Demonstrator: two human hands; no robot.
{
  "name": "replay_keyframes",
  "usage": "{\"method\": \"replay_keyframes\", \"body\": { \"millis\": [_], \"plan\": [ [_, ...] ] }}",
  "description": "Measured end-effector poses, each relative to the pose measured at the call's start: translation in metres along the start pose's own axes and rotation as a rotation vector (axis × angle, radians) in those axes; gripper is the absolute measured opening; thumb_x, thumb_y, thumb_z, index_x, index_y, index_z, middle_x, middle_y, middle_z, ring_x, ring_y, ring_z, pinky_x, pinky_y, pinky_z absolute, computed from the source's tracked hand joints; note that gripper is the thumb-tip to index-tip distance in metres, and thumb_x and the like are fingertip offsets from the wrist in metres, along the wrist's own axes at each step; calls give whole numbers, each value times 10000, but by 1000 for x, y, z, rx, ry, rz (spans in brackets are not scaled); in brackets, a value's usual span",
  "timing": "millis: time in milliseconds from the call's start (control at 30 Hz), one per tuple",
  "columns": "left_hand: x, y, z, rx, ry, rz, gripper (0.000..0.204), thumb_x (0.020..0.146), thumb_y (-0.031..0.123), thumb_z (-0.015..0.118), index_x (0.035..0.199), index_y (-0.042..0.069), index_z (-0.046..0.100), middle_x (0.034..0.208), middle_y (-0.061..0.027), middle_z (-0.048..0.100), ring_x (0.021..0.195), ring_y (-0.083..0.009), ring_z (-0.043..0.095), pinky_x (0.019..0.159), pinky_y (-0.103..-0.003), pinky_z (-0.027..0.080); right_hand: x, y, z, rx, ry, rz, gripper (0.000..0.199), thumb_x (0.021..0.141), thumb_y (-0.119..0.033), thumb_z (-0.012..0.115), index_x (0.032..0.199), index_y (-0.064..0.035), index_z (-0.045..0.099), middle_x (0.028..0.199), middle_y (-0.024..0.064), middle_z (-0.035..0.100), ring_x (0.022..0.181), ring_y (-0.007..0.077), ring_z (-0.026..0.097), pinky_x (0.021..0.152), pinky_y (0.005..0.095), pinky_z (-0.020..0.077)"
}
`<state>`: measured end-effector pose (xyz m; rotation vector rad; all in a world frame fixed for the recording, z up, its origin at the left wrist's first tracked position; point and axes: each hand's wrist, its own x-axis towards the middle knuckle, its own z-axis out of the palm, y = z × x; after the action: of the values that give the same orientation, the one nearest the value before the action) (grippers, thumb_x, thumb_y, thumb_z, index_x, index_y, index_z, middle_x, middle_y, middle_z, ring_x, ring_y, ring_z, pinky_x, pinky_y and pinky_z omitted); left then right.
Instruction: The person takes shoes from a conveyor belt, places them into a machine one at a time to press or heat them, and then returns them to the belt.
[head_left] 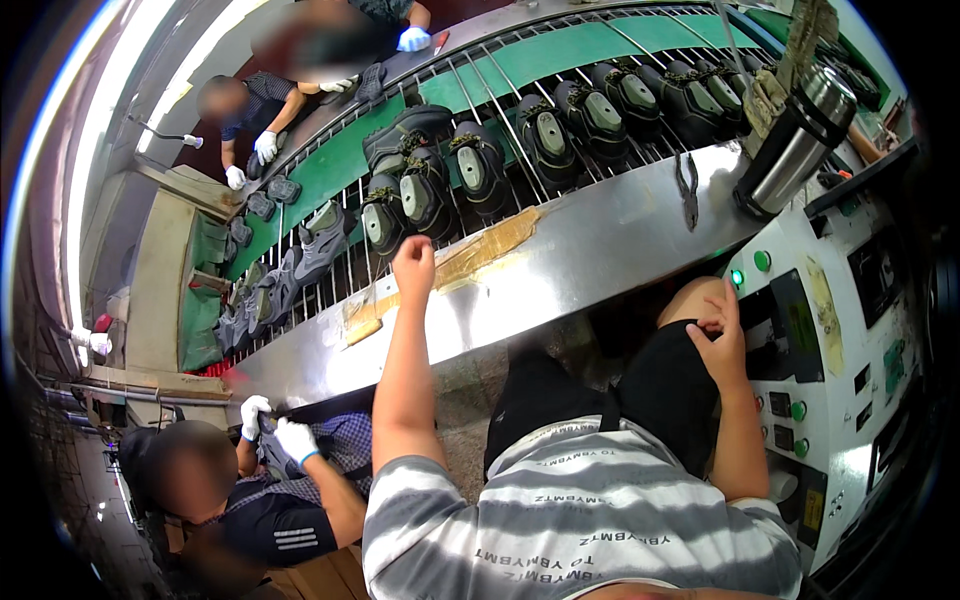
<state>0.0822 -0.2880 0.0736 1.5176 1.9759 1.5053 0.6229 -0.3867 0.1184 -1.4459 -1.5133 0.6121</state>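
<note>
My left hand (pixel 414 266) is raised over the metal ledge of the conveyor, its fingers curled closed. Whatever may be in them is hidden. Just beyond it a dark shoe (pixel 383 218) with a light grey-green tongue stands on the rollers, beside another dark shoe (pixel 428 188). A tool with a yellowish handle (pixel 362 332) lies on the ledge, on a strip of brown tape (pixel 490 248). My right hand (pixel 722 335) is by my knee, next to the control panel (pixel 790 300), with its fingers apart and nothing seen in them.
Several dark shoes (pixel 548 140) line the roller conveyor (pixel 455 85); grey shoes (pixel 322 240) stand farther left. Pliers (pixel 687 190) and a steel thermos (pixel 805 135) are on the ledge (pixel 590 250) at right. A gloved co-worker (pixel 290 520) sits at my left; others work across.
</note>
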Motion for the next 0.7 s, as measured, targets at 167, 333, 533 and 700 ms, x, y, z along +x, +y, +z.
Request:
{"method": "replay_keyframes", "body": {
  "millis": [167, 333, 533, 700],
  "plan": [
    [122, 44, 36, 220, 31, 225, 109, 770, 120, 628, 846, 54, 671, 727, -111, 667, 669, -230, 659, 638, -314, 504, 10, 92, 41, -135, -53, 318, 357, 910, -225, 602, 643, 2, 535, 599, 130, 588, 534, 253, 556, 552, 352, 444],
    [246, 4, 94, 660, -154, 383, 293, 725, 155, 639, 1011, 91, 627, 894, -113, 643, 884, -311, 612, 768, -416, 505, 38, 93, 84, -401, -7, 154, 300, 904, -269, 615, 731, -27, 580, 663, 172, 583, 620, 368, 571, 559, 428, 429],
    [345, -62, 162, 1168, -312, 343, 694, 665, 237, 755, 1290, 133, 475, 1323, -103, 451, 1260, -316, 399, 1021, -456, 367, 58, 104, 94, -388, 32, 112, 307, 851, -200, 680, 639, -23, 546, 586, 159, 532, 523, 325, 526, 502, 408, 394],
    [380, -82, 207, 1415, -310, 341, 456, 876, 147, 563, 1321, 178, 468, 1356, -115, 464, 1365, -319, 319, 1140, -462, 209, 65, 97, 91, -438, 1, 149, 390, 825, -185, 695, 541, -29, 477, 507, 146, 442, 443, 303, 448, 457, 394, 330]
  ]
}}
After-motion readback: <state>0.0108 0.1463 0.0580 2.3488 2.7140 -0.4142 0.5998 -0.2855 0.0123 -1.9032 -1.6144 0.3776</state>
